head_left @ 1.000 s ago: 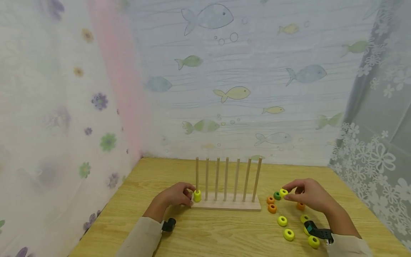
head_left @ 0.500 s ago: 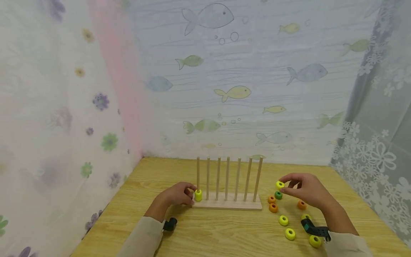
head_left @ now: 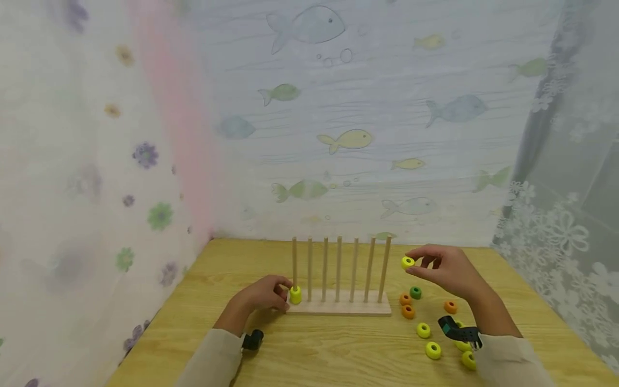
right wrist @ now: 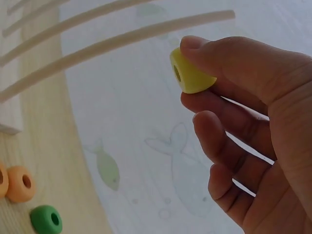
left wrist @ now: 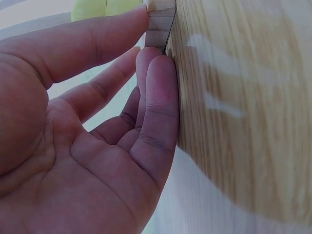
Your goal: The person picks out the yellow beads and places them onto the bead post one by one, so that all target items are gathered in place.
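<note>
Pinching a yellow ring (head_left: pixel 408 262) in your right hand (head_left: pixel 447 270), right of the rods.
Your left hand's (head_left: pixel 263 294) straight fingers are bracing the peg board (head_left: pixel 338 307); a tilted ring risks catching a rod tip and dropping.

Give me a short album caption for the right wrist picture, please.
Right hand pinches a yellow bead in the air, wooden pegs beyond.

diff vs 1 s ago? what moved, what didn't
The right hand lifted the yellow ring it pinches up off the table and carried it left toward the peg rack. The left hand stayed braced on the rack's end; the ring on the first peg and the loose rings stayed put.
</note>
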`<state>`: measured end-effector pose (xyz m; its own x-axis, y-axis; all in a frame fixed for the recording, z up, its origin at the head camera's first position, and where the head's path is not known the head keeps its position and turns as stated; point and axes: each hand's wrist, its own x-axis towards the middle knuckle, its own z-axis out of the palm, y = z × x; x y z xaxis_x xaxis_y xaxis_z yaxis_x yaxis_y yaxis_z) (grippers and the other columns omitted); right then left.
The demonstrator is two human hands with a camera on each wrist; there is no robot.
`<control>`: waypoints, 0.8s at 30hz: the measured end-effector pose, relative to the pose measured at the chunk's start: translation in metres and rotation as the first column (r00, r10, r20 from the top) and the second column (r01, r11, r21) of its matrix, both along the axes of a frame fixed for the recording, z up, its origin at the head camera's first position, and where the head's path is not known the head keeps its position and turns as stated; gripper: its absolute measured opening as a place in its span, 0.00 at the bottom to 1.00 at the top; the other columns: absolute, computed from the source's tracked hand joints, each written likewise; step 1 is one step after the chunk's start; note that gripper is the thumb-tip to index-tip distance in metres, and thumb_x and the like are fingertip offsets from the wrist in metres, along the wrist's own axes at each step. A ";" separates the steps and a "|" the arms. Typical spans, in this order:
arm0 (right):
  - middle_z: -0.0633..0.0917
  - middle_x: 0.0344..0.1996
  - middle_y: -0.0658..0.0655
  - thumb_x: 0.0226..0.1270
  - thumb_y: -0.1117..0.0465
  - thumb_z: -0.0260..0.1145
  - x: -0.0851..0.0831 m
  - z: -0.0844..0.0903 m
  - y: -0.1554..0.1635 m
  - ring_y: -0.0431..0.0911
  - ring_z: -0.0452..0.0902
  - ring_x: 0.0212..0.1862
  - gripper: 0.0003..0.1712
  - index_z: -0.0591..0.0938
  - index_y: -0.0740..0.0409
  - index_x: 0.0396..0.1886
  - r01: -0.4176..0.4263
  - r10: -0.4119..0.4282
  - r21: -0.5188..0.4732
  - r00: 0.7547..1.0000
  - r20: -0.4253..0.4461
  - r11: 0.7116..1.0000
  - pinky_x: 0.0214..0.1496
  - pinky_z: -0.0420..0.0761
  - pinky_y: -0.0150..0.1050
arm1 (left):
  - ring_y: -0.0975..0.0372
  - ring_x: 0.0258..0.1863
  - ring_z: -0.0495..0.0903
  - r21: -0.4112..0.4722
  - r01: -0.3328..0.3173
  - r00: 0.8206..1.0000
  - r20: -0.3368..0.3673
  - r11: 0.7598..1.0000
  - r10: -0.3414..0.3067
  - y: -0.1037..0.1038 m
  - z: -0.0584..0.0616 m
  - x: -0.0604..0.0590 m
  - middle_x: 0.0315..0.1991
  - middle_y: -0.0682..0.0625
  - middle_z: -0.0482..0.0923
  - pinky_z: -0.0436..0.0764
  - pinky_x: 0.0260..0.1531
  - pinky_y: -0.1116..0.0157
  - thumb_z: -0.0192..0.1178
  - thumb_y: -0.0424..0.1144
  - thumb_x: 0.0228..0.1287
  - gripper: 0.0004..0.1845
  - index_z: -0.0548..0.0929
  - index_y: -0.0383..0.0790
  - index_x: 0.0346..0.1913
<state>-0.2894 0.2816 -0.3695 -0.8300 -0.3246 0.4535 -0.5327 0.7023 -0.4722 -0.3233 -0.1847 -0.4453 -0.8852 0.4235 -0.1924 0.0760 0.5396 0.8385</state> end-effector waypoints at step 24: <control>0.87 0.41 0.39 0.62 0.56 0.79 -0.007 0.029 -0.044 0.36 0.78 0.35 0.15 0.90 0.39 0.48 -0.110 0.092 -0.083 0.976 -0.198 0.990 0.37 0.77 0.34 | 0.58 0.34 0.77 0.009 0.004 1.000 0.001 1.000 -0.004 -0.002 -0.003 -0.002 0.43 0.43 0.81 0.78 0.32 0.62 0.72 0.27 0.61 0.31 0.76 0.34 0.67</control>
